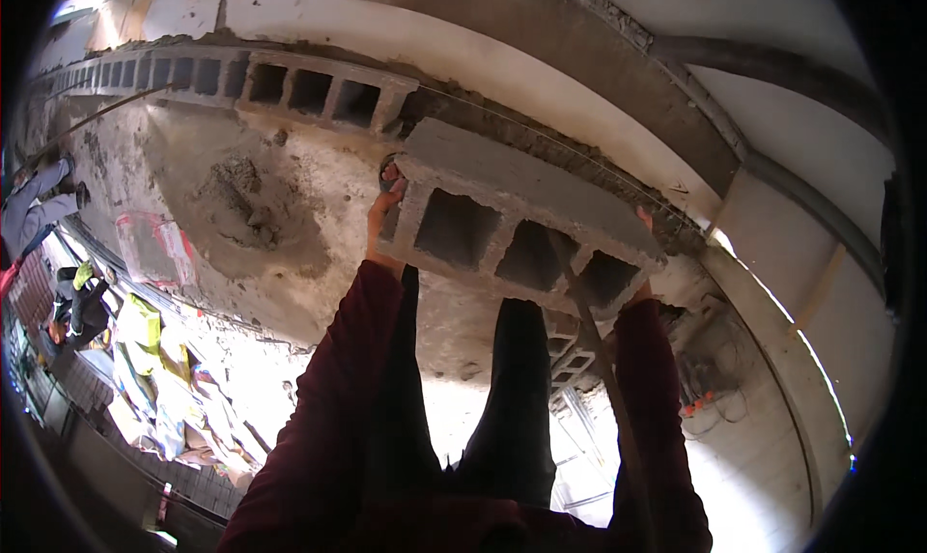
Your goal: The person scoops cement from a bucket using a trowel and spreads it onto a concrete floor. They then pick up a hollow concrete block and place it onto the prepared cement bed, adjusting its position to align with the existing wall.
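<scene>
A grey concrete block (526,176) is held out in front of my legs, its three hollow cores turned toward me. My left hand (386,205) is closed around its left end, with fingers bent over the corner. At the right end my right hand (643,288) grips the block; most of it is hidden behind the block, and fingertips show past the far edge. Left of the held block, a row of similar blocks (326,113) lies along the wall base. A bed of dark mortar (454,109) runs beside a taut string line (541,136).
A heap of wet mortar (241,200) sits on the floor at left. Farther left are another person's legs (43,200), a crouched person in a yellow-green glove (83,275), and crumpled bags (145,340). More blocks (572,365) lie behind my legs. A thin brown strip (603,369) crosses my view.
</scene>
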The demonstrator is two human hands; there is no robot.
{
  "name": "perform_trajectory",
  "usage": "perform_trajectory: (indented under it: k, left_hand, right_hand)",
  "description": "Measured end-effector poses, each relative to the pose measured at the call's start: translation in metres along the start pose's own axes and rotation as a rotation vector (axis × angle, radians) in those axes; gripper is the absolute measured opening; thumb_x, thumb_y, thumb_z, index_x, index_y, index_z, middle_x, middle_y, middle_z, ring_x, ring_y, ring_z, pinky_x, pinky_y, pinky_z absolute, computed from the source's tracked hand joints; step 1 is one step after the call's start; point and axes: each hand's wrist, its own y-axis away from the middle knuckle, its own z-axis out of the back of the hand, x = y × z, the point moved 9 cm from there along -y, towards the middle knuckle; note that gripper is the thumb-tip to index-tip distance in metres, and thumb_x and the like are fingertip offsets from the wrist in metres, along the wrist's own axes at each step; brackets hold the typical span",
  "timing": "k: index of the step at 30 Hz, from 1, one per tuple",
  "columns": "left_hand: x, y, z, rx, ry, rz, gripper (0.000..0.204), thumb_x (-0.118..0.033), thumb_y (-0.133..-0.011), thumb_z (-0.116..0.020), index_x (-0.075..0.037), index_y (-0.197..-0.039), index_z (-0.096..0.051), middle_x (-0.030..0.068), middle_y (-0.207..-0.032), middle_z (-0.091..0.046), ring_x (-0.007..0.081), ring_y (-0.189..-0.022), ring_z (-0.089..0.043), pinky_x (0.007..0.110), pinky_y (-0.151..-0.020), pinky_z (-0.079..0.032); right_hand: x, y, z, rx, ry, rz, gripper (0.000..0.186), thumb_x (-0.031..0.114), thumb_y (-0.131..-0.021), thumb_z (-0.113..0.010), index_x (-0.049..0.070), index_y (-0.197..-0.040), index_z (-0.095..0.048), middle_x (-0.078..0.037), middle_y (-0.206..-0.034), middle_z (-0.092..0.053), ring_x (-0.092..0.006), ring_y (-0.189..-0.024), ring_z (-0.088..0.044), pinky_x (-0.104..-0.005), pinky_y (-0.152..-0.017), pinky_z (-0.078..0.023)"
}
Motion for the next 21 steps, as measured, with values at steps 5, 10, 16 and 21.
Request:
perform_trajectory:
  k: [5, 10, 16, 21]
  left_hand:
    - [0.022, -0.106, 0.098, 0.003, -0.048, -0.1, 0.049, -0.024, -0.085, -0.047, -0.005, -0.13, -0.046, 0.0066, -0.12, -0.055, 0.0206, -0.107, -0.055, 0.032, -0.09, -0.044]
    - [0.035, -0.132, 0.056, 0.01, -0.041, -0.027, 0.033, -0.029, -0.086, -0.049, -0.007, -0.11, -0.055, 0.0017, -0.103, -0.058, 0.0146, -0.094, -0.058, 0.027, -0.081, -0.046]
    - [0.046, -0.168, 0.094, -0.02, -0.078, -0.025, 0.029, -0.028, -0.089, -0.048, -0.005, -0.104, -0.058, 0.0044, -0.098, -0.061, 0.0156, -0.089, -0.058, 0.026, -0.077, -0.046]
    - [0.048, -0.203, 0.116, 0.009, -0.013, -0.053, 0.024, -0.022, -0.092, -0.047, -0.005, -0.104, -0.059, 0.0053, -0.098, -0.062, 0.0161, -0.088, -0.059, 0.027, -0.077, -0.047]
  right_hand:
    - [-0.05, -0.065, -0.005, 0.019, -0.01, -0.061, 0.045, 0.039, -0.093, -0.048, 0.003, -0.118, -0.051, -0.017, -0.118, -0.053, -0.031, -0.11, -0.052, -0.039, -0.088, -0.049]
    - [-0.085, -0.107, 0.006, 0.007, -0.005, -0.106, 0.045, 0.04, -0.093, -0.047, 0.003, -0.119, -0.051, -0.017, -0.119, -0.053, -0.0309, -0.111, -0.051, -0.0391, -0.089, -0.048]
    - [-0.127, -0.138, 0.005, 0.025, 0.01, -0.172, 0.045, 0.04, -0.093, -0.047, 0.003, -0.119, -0.051, -0.017, -0.119, -0.053, -0.0308, -0.112, -0.051, -0.0392, -0.09, -0.048]
    - [-0.14, -0.157, 0.01, 0.023, 0.033, -0.185, 0.046, 0.041, -0.093, -0.047, 0.003, -0.12, -0.051, -0.017, -0.12, -0.053, -0.0308, -0.112, -0.051, -0.0393, -0.09, -0.047]
